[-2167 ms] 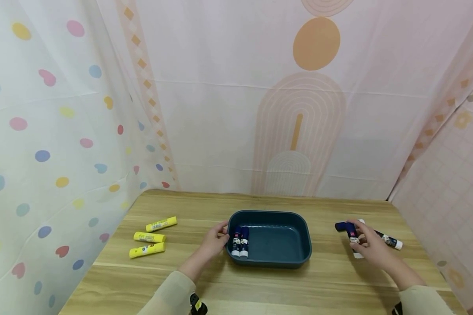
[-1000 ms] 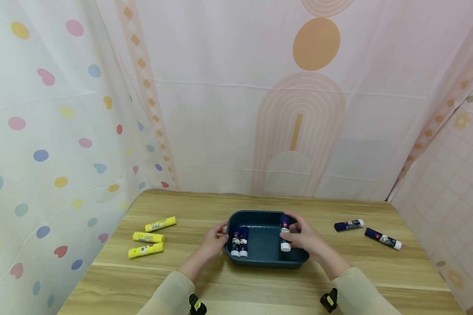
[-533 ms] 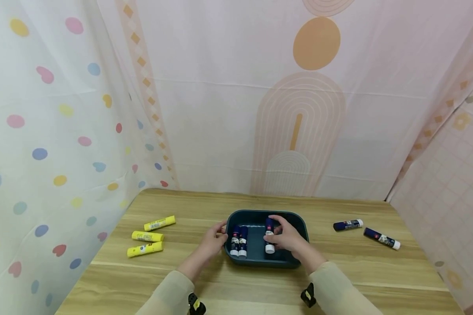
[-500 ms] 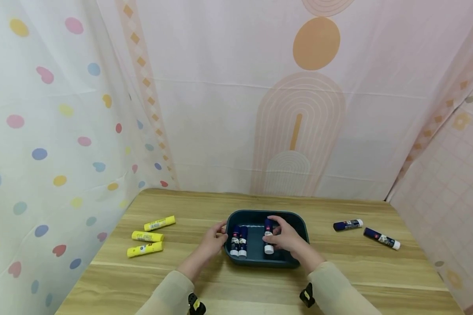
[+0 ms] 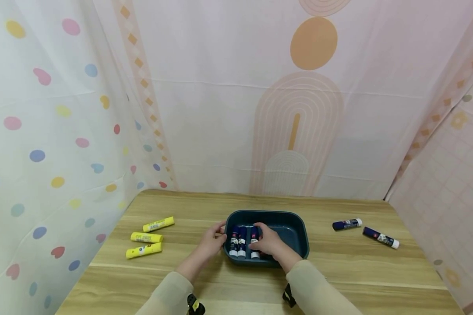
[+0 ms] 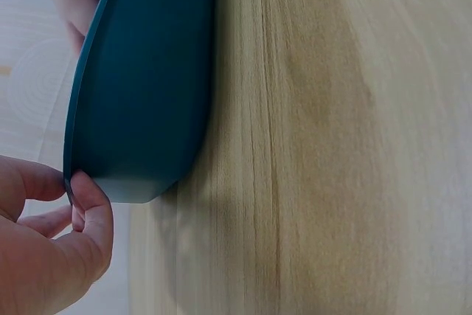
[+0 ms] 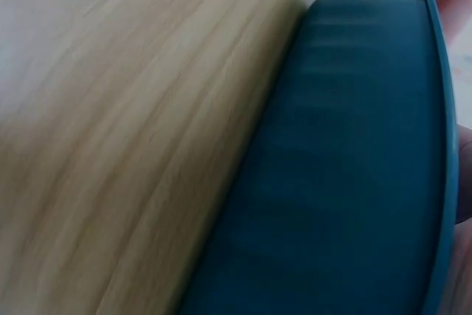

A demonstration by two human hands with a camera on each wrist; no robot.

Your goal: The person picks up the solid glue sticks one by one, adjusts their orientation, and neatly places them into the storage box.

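A dark teal tray [image 5: 287,262] stands in the middle of the wooden table. My left hand [image 5: 211,241] pinches its left rim; the left wrist view shows thumb and finger on either side of the rim [image 6: 71,130]. Inside, two navy glue sticks with white ends, the left one [image 5: 234,241] and its neighbour [image 5: 242,241], lie side by side at the left wall. My right hand [image 5: 270,243] reaches into the tray and pinches a third navy glue stick [image 5: 254,245] just right of that pair. The tray wall hides most of this hand in the right wrist view.
Two more navy glue sticks lie on the table at the right, one farther back [image 5: 347,224] and one nearer the edge [image 5: 380,237]. Three yellow glue sticks [image 5: 146,237] lie at the left. Patterned curtains [image 5: 205,109] hang behind and beside the table [image 5: 358,284].
My right hand has picked a navy glue stick from the group at the right and carried it left into the tray, beside the other two. My left hand has stayed on the rim.
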